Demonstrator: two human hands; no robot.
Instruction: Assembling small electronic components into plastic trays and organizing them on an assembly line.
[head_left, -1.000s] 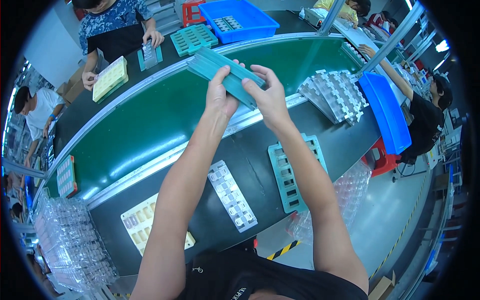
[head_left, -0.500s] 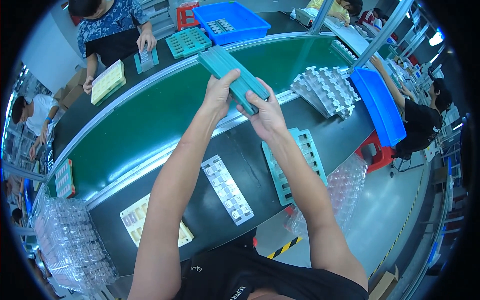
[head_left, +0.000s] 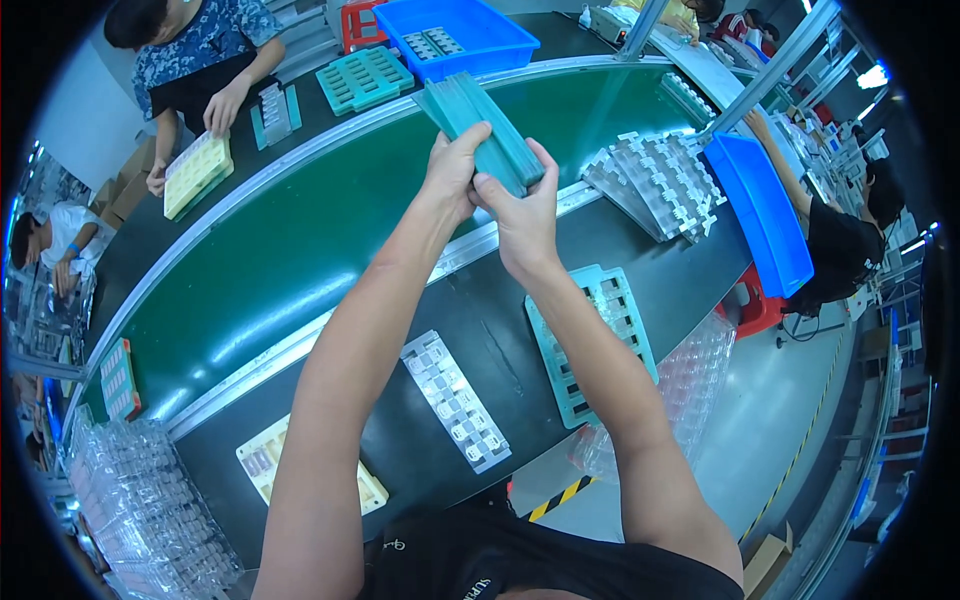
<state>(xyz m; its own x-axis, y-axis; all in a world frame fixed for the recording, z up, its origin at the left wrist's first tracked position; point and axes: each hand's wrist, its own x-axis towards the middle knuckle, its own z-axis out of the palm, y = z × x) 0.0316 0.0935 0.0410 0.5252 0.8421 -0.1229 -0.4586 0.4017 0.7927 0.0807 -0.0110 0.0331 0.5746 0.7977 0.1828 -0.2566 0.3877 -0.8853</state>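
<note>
A bundle of long, thin teal strips (head_left: 470,103) is held up over the green conveyor belt, tilted with its far end to the left. My left hand (head_left: 452,172) closes on its left side, thumb on top. Wrapped around the near right end is my right hand (head_left: 523,212). Under my arms, on the dark bench, a grey-and-white strip tray (head_left: 455,400) holds small white parts. Partly behind my right forearm lies a teal tray with slots (head_left: 612,290). A cream tray (head_left: 372,488) is partly covered by my left forearm.
Grey trays (head_left: 655,190) lie fanned by a blue bin (head_left: 760,215) at right. Clear plastic trays (head_left: 150,500) are piled at left. Across the belt (head_left: 300,250), a co-worker (head_left: 205,50) handles a cream tray (head_left: 198,172); another blue bin (head_left: 490,40) stands near.
Both my hands have shifted slightly right with the teal strips, turning them a little steeper. The co-worker's hand has left the small clear strip for the cream tray.
</note>
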